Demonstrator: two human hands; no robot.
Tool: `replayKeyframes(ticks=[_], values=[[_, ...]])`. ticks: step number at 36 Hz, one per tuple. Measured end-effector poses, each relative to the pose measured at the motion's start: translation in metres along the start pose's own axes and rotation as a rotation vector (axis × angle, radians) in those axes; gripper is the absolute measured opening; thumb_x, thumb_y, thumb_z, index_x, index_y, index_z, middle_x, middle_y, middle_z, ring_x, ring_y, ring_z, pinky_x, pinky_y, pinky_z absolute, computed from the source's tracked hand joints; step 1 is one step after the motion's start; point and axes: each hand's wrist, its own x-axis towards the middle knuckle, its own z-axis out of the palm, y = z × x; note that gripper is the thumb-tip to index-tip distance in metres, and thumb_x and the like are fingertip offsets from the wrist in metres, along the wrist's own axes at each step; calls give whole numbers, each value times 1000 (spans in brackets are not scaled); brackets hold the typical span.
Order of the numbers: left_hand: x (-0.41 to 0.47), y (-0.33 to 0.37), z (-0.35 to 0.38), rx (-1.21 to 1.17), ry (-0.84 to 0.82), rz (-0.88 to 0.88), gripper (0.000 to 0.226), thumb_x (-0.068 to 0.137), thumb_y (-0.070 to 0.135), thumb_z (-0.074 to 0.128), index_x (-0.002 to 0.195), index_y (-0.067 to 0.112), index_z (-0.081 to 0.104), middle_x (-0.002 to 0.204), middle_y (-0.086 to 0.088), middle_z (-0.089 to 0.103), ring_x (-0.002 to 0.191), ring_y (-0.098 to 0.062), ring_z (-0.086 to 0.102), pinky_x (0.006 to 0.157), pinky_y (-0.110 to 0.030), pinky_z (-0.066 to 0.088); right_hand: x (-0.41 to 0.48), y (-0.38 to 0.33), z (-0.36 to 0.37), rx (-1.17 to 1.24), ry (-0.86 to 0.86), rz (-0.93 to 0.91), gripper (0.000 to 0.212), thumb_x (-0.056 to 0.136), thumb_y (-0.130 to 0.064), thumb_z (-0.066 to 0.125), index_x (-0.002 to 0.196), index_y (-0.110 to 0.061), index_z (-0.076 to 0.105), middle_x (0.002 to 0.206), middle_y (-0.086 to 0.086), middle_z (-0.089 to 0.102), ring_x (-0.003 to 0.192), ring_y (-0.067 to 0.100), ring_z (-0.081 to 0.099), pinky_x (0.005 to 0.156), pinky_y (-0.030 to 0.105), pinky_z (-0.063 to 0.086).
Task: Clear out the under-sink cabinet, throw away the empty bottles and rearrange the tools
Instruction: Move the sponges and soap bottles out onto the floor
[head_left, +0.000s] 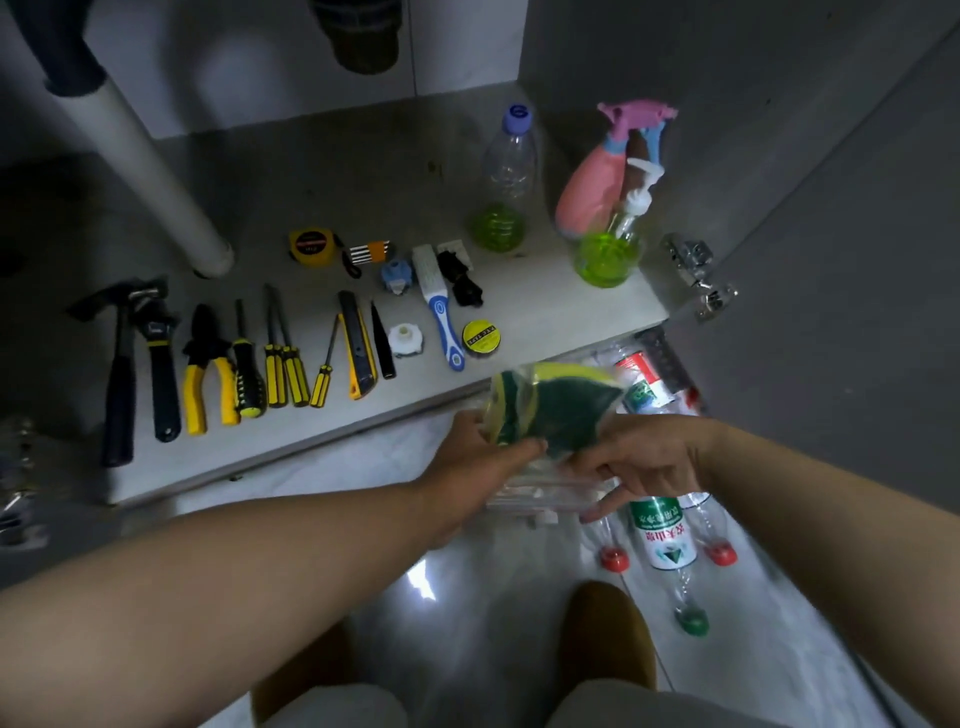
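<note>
**Sponge pack held at cabinet's edge**

The left hand and right hand hold a clear pack of sponges just in front of the cabinet floor, fingers clamped on its sides. Inside, tools lie in a row; empty bottles lie below.

Between my left hand and right hand is a clear, glossy plastic bag of rough green-and-yellow sponges. Beyond them the shelf looks matt, and below them the floor is glossy.
</note>
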Motion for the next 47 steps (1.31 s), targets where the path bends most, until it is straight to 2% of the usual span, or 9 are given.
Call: replayKeyframes(ticks=[5, 10, 16, 23, 27, 30, 39, 45, 47], values=[[-5, -18, -27, 51, -145, -114, 32, 86, 29, 77, 116, 19, 70, 108, -7, 75, 106, -24, 70, 95, -43, 56, 20, 1, 17, -41, -21, -51, 51, 81, -31, 78, 128, -28, 59, 131, 9, 65, 122, 33, 61, 100, 53, 52], [-4, -23, -49, -36, -219, -234, 43, 79, 24, 86, 114, 33, 62, 111, -4, 75, 104, -22, 72, 94, -45, 59, 48, 6, 37, -28, 250, -75, 51, 92, -58, 58, 124, -19, 62, 124, 13, 67, 114, 37, 64, 96, 51, 54], [3, -31, -64, -106, -230, -368, 72, 72, 56, 85, 129, 31, 51, 116, -2, 75, 110, -24, 71, 101, -49, 54, 80, 4, 64, -225, 412, 4, 47, 99, -50, 53, 116, -7, 64, 112, 17, 70, 103, 35, 69, 93, 51, 57], [30, -46, -63, -60, -100, -371, 59, 85, 39, 80, 131, 10, 57, 115, -13, 74, 106, -29, 73, 99, -53, 55, 110, -5, 74, -254, 554, -55, 41, 101, -40, 52, 108, -2, 66, 106, 19, 71, 99, 32, 70, 91, 47, 58], [58, -47, -61, -19, -33, -322, 52, 89, 38, 75, 127, 6, 62, 110, -11, 76, 100, -26, 74, 94, -43, 59, 110, 1, 63, -437, 679, -135, 27, 100, -36, 53, 115, -14, 53, 97, 4, 64, 80, 15, 63, 58, 28, 47], [73, -47, -52, -28, 18, -304, 52, 90, 45, 71, 127, 11, 58, 113, -4, 71, 103, -22, 69, 93, -37, 55, 108, 9, 54, -488, 732, -215, 19, 99, -27, 54, 115, -16, 53, 96, 2, 63, 73, 10, 59, 52, 24, 39], [83, -31, -16, 370, 124, -269, 68, 104, 54, 40, 155, 10, 30, 154, -15, 44, 137, -33, 47, 107, -35, 42, 102, 11, 44, -724, 846, -402, 11, 94, -17, 60, 105, -17, 60, 104, 4, 58, 87, 16, 55, 60, 14, 33], [65, -7, -19, 696, 116, -406, 83, 105, 60, 24, 158, -3, 14, 164, -22, 21, 150, -36, 26, 119, -40, 30, 76, -7, 37, -670, 869, -543, 11, 89, -7, 62, 92, -16, 67, 96, 3, 64, 88, 18, 61, 73, 21, 46], [49, 7, -24, 751, 89, -451, 80, 105, 58, 30, 156, -2, 20, 162, -22, 27, 146, -35, 34, 112, -37, 38, 61, -22, 28, -730, 950, -620, 14, 88, -5, 59, 97, -13, 65, 99, 7, 59, 86, 21, 59, 77, 30, 49]])
